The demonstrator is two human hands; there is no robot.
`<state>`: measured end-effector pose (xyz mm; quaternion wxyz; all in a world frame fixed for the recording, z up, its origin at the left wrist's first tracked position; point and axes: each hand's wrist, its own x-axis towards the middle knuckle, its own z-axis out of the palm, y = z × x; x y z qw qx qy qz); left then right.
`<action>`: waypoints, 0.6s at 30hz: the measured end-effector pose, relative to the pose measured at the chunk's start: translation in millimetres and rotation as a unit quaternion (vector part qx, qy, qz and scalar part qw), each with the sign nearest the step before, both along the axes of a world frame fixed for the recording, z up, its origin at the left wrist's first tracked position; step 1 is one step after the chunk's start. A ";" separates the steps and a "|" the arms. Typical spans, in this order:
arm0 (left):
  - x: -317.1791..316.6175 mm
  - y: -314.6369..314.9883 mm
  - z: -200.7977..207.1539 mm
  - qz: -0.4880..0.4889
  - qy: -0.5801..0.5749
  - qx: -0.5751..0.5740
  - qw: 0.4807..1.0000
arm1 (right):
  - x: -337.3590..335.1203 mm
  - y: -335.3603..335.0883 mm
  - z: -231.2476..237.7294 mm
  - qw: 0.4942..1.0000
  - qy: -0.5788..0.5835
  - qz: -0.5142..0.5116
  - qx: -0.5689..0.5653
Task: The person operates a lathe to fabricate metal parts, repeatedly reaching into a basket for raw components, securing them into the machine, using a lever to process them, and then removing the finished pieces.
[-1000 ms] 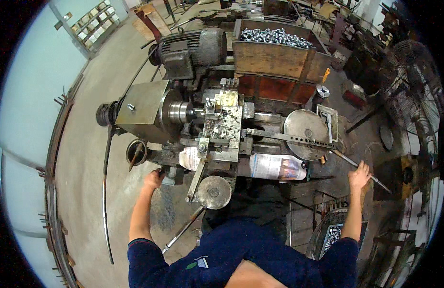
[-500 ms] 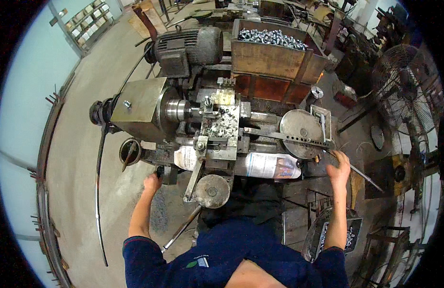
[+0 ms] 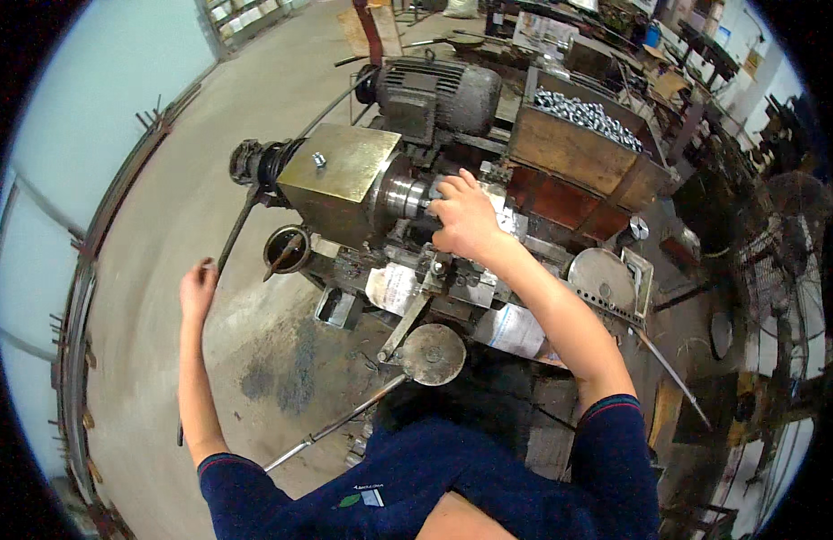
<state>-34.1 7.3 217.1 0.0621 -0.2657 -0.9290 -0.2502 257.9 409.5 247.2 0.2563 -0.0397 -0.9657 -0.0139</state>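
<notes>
My right hand (image 3: 468, 216) reaches over the lathe, its fingers bent at the front of the bright round chuck (image 3: 404, 197). Whatever is between those fingertips is hidden. Off to the left, my left hand (image 3: 198, 290) is closed around a long dark lever rod (image 3: 235, 225) that runs down from the headstock's left end. Beneath my right forearm lies the tool slide, partly covered. A flat metal arm (image 3: 404, 330) and a round disc (image 3: 434, 354) with a long handle rod (image 3: 335, 425) are at the lathe's front.
Behind the headstock cover (image 3: 340, 162) stands a dark motor (image 3: 439, 94). A bin (image 3: 570, 148) of small shiny metal parts is at the back right. A round pot (image 3: 286, 249) sits front left; another disc (image 3: 602, 280) and rod (image 3: 669, 364) lie right.
My right hand has left the right-hand rod and come to the chuck. My left hand has moved left from the lathe's front to the long lever. The view has shifted.
</notes>
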 end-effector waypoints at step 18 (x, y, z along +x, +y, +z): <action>32.5 -12.7 -50.0 -0.019 -0.352 0.105 0.930 | -24.3 -14.6 11.5 0.975 -0.200 -0.086 0.047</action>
